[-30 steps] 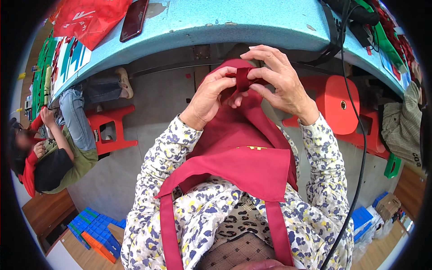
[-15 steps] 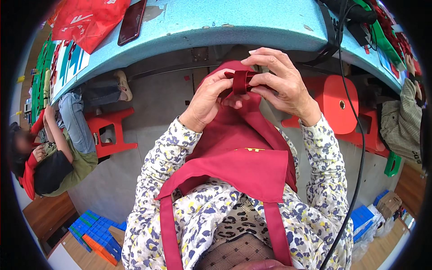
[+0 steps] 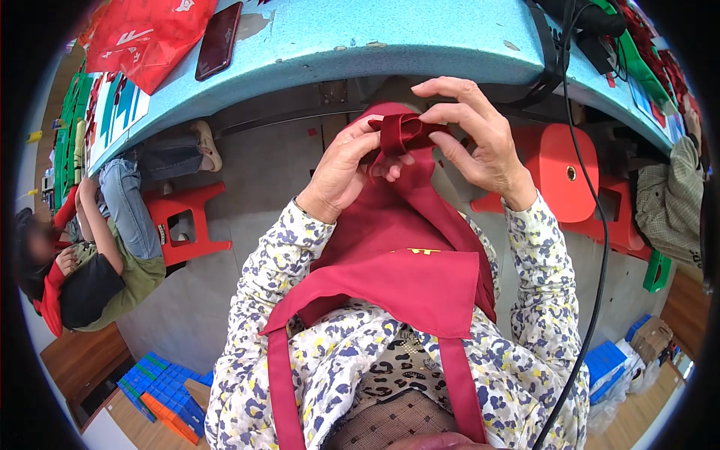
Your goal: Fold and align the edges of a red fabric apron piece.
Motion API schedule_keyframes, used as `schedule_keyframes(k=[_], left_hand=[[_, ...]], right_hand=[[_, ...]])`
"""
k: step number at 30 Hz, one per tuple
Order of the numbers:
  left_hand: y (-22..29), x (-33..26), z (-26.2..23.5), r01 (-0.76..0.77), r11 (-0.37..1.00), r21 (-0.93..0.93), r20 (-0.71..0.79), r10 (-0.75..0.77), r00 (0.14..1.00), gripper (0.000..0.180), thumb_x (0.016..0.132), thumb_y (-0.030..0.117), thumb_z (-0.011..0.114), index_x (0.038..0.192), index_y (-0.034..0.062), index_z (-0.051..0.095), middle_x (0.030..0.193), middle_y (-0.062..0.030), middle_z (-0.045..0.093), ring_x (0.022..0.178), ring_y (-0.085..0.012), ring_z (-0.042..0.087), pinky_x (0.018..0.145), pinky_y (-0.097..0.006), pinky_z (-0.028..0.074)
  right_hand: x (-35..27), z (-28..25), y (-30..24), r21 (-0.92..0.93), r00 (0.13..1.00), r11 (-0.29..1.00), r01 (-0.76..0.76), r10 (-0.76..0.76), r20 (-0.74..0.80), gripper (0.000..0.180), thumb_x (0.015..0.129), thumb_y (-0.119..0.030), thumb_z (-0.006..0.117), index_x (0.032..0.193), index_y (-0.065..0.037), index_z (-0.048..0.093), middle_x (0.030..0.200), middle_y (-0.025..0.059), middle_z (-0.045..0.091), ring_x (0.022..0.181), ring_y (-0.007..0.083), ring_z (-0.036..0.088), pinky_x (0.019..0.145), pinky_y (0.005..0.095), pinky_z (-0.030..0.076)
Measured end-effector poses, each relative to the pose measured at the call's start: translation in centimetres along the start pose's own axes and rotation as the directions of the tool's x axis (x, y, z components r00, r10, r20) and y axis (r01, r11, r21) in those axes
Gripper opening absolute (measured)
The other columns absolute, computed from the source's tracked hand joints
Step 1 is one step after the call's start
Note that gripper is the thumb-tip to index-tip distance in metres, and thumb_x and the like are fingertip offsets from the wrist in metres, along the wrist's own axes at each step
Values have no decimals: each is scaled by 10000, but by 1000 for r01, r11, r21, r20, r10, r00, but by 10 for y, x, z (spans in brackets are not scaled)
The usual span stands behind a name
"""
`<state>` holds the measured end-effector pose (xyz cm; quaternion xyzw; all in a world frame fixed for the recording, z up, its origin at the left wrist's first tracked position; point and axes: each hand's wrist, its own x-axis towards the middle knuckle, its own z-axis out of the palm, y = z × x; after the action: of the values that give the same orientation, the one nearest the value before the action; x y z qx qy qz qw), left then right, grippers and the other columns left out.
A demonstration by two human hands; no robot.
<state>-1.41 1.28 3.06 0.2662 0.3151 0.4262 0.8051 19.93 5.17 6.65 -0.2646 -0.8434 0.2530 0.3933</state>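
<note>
A dark red velvety ribbon (image 3: 397, 135), bent into loops, is held above the red apron (image 3: 375, 217) on my lap. My left hand (image 3: 341, 165) pinches the ribbon's left side between thumb and fingers, its other fingertips curled beneath. My right hand (image 3: 480, 139) is at the ribbon's right side, thumb and fingers spread apart. Its index fingertip is close to the upper loop; whether it touches I cannot tell.
Ahead runs a light blue table edge (image 3: 360, 56), bearing a phone (image 3: 219, 41) and red bag (image 3: 142, 37). Red stools (image 3: 187, 221) stand either side. A co-worker (image 3: 97, 262) sits left, another person's sleeve (image 3: 671, 199) shows right. A black cable (image 3: 600, 300) hangs beside my right arm.
My right thumb and fingers have opened away from the ribbon, whose loop now stands wider on the right. My left hand keeps its pinch in nearly the same place.
</note>
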Motion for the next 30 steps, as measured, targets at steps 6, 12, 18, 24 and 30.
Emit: schedule_keyframes(k=[6, 12, 18, 24, 30], left_hand=[[5, -1, -1, -5, 998, 65, 16, 4, 1000, 266, 967, 179, 488, 1196, 45, 510, 901, -150, 665, 634, -155, 605, 547, -238, 461], [10, -3, 3, 34, 998, 52, 1, -34, 999, 228, 949, 175, 499, 1135, 53, 544, 879, -96, 669, 626, -87, 575, 496, -191, 368], [16, -13, -4, 75, 996, 40, -54, -73, 996, 195, 949, 170, 516, 1107, 61, 552, 921, -46, 652, 667, -66, 581, 475, -165, 308], [22, -29, -21, 28, 995, 94, -106, -18, 994, 178, 951, 165, 523, 1096, 65, 552, 932, -36, 646, 693, -61, 593, 474, -166, 306], [25, -37, -33, -16, 989, 146, -95, 30, 995, 170, 945, 144, 523, 1090, 59, 547, 926, -31, 639, 695, -64, 599, 477, -167, 310]], right_hand=[[-2, -2, -3, 192, 981, 963, -190, 196, -10, 276, 814, -10, 580, 1089, -11, 574, 1213, 146, 586, 1171, 260, 534, 979, 364, 424], [-3, -4, 0, 409, 938, 847, -339, 334, 87, 274, 828, -2, 520, 1098, 18, 556, 1234, 149, 561, 1176, 222, 520, 1004, 345, 402], [0, 9, -3, 419, 939, 842, -340, 327, 104, 241, 808, 33, 516, 1043, 0, 558, 1223, 153, 559, 1159, 216, 524, 1003, 341, 402], [6, 34, -11, 322, 959, 903, -285, 270, 90, 202, 778, 72, 526, 953, -26, 545, 1215, 148, 563, 1141, 214, 532, 995, 334, 406], [7, 49, -12, 309, 955, 904, -297, 285, 84, 218, 773, 87, 514, 956, -30, 536, 1225, 148, 557, 1144, 214, 532, 994, 333, 407]])
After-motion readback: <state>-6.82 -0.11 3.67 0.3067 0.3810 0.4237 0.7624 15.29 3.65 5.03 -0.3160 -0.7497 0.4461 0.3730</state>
